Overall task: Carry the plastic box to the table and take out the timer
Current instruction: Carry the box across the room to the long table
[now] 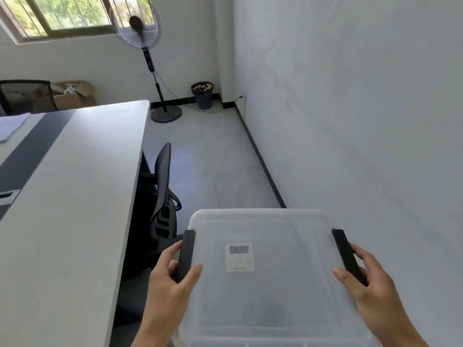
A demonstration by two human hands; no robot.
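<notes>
I hold a translucent plastic box [280,304] with its lid on, low in the head view and in the air above the floor. My left hand [172,274] grips the black latch on the box's left side. My right hand [365,279] grips the black latch on the right side. Through the lid a white timer [239,257] with a dark screen shows, lying inside near the middle. The white table [75,196] stretches along the left, its edge a short way left of the box.
A black office chair [164,194] is tucked under the table's right edge, just ahead of the box. A standing fan [150,58] and a dark wastebasket [203,95] stand by the far wall. A white wall [363,108] runs close on the right. Papers [12,126] lie on the table's far left.
</notes>
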